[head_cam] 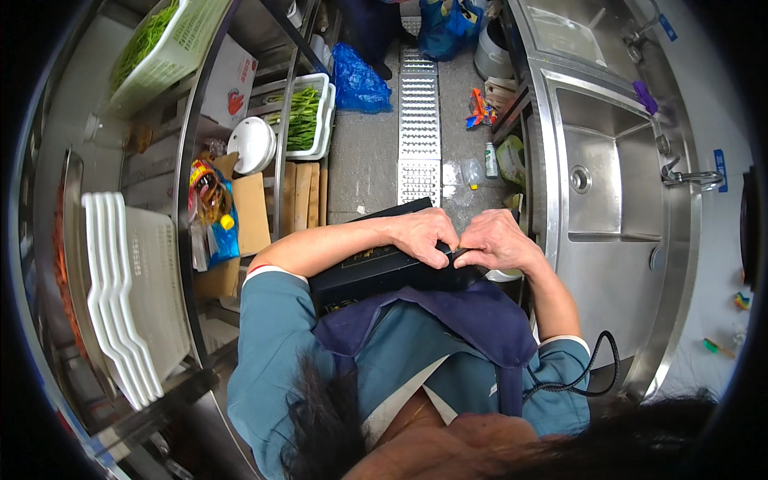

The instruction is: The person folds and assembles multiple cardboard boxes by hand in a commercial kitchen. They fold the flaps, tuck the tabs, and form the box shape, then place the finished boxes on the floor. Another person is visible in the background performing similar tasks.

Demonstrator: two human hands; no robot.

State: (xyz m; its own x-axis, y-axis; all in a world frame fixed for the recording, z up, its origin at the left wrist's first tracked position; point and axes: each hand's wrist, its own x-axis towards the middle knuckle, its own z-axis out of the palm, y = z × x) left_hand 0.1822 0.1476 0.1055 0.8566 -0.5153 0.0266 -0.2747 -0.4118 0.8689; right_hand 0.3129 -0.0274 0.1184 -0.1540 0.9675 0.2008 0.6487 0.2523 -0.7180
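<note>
A long black cardboard box [384, 273] with gold markings lies slantwise against the front of my dark blue apron [420, 306]. At the box's right end, my left hand [423, 236] grips its edge between thumb and curled fingers. My right hand [495, 240] pinches the same end from the other side, its fingertips almost meeting those of my left hand. Both forearms are bent inward over the box. What the fingertips pinch is too small to tell, and the box's underside is hidden.
A steel sink [600, 168] runs along the right. Shelves at left hold stacked white baskets [114, 288] and a white basket of green vegetables [309, 120]. A metal drain grate [420, 120] crosses the floor. Ahead are a blue plastic bag [360, 81] and another person's dark-clothed legs [369, 30].
</note>
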